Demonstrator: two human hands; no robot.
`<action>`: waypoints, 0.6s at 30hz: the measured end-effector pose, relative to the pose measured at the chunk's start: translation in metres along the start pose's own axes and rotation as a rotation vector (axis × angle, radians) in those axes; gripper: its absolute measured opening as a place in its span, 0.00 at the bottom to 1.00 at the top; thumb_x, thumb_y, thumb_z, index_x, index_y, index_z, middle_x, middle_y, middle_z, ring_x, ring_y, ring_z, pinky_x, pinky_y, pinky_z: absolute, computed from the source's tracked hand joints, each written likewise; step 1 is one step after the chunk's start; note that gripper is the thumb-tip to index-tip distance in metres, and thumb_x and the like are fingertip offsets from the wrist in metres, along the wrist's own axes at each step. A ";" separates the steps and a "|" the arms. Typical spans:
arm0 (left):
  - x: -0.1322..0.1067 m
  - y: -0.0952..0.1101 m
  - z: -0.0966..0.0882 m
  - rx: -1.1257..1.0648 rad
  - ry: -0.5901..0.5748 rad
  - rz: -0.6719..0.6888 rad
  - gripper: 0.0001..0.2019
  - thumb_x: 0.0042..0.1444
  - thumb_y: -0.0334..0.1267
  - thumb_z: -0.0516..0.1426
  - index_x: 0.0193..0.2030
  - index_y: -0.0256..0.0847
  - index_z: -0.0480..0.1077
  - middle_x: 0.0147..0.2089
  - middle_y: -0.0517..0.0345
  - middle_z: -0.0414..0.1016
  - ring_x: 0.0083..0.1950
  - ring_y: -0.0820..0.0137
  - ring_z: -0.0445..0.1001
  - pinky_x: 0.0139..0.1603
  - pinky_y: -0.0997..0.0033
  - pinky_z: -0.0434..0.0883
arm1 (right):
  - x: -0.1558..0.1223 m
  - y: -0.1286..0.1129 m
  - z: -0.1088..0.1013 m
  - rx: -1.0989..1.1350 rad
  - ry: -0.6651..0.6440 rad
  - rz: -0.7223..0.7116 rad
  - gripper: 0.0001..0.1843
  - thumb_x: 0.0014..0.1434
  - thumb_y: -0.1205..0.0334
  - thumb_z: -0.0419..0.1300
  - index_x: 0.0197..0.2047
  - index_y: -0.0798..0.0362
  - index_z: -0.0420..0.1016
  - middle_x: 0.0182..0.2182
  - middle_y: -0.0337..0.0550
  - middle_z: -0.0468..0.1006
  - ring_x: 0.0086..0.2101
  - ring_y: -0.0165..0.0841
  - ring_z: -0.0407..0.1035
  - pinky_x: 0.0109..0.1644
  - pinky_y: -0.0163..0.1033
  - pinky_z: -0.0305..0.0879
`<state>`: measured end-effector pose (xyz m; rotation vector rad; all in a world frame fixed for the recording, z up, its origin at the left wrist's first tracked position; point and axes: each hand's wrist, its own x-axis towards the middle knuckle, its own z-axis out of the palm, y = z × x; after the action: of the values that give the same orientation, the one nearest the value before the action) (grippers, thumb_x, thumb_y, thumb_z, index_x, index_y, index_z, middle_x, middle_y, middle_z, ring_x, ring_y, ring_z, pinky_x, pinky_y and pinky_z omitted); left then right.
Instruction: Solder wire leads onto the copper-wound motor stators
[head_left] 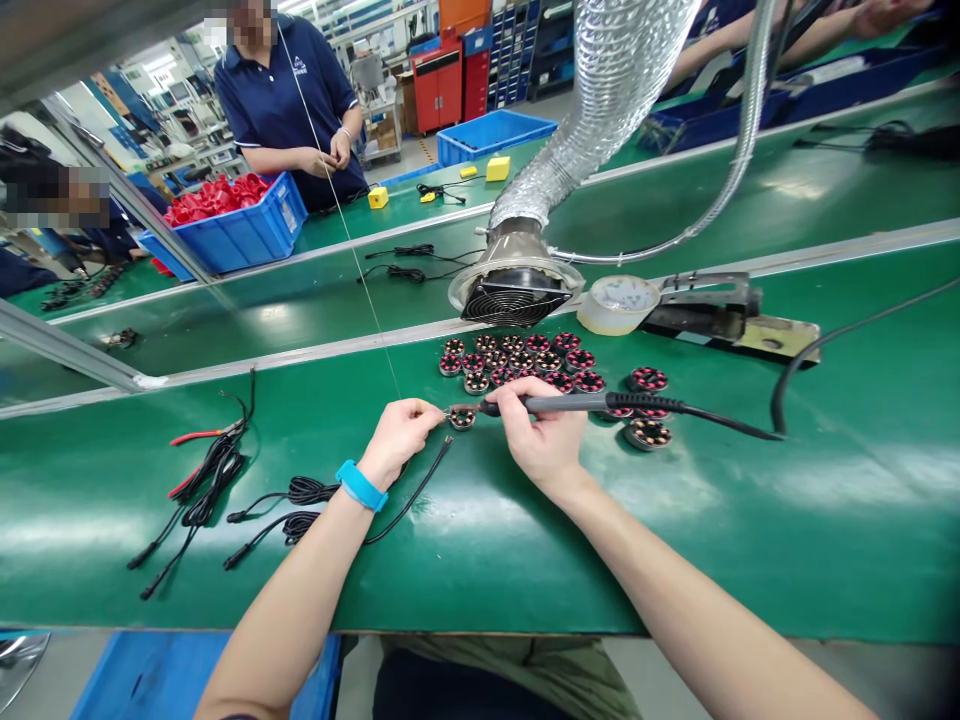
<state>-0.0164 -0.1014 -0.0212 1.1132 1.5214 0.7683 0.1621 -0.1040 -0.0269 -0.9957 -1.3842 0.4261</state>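
My right hand grips a soldering iron like a pen, its tip pointing left. Under that tip sits a small round coil part with copper windings in a dark ring. Just left of the part, my left hand, wearing a blue wristband, pinches the solder wire, a thin strand hanging down from above. Whether the fingertips touch the part I cannot tell. A black cable lies below the left hand, one end near the part. Several similar coil parts are grouped behind.
A fume duct with a black fan hangs low behind the parts. Beside it are a tape roll and a metal-topped stand. Coiled cables and red-handled pliers lie left. Across the line a co-worker stands by a blue crate.
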 end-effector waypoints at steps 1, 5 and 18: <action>0.000 0.000 0.000 -0.001 0.002 -0.003 0.10 0.48 0.43 0.61 0.29 0.38 0.70 0.21 0.67 0.56 0.21 0.79 0.52 0.21 0.74 0.47 | -0.001 -0.001 0.000 -0.002 -0.004 -0.005 0.11 0.61 0.64 0.57 0.27 0.50 0.76 0.23 0.38 0.80 0.25 0.34 0.75 0.31 0.38 0.71; -0.001 0.000 0.000 -0.007 0.009 -0.008 0.09 0.49 0.42 0.61 0.29 0.38 0.71 0.20 0.67 0.57 0.20 0.79 0.51 0.21 0.74 0.48 | -0.001 -0.003 -0.001 -0.012 -0.012 -0.015 0.11 0.60 0.65 0.57 0.26 0.50 0.76 0.22 0.38 0.80 0.24 0.33 0.75 0.29 0.37 0.71; -0.001 0.001 0.000 -0.001 0.002 0.007 0.10 0.49 0.43 0.61 0.29 0.38 0.71 0.20 0.67 0.57 0.20 0.79 0.53 0.20 0.74 0.48 | 0.001 -0.003 -0.001 0.002 -0.025 0.023 0.12 0.60 0.64 0.57 0.26 0.51 0.76 0.22 0.38 0.79 0.24 0.33 0.74 0.30 0.37 0.70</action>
<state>-0.0164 -0.1025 -0.0201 1.1182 1.5195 0.7748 0.1622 -0.1055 -0.0241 -1.0089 -1.3950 0.4584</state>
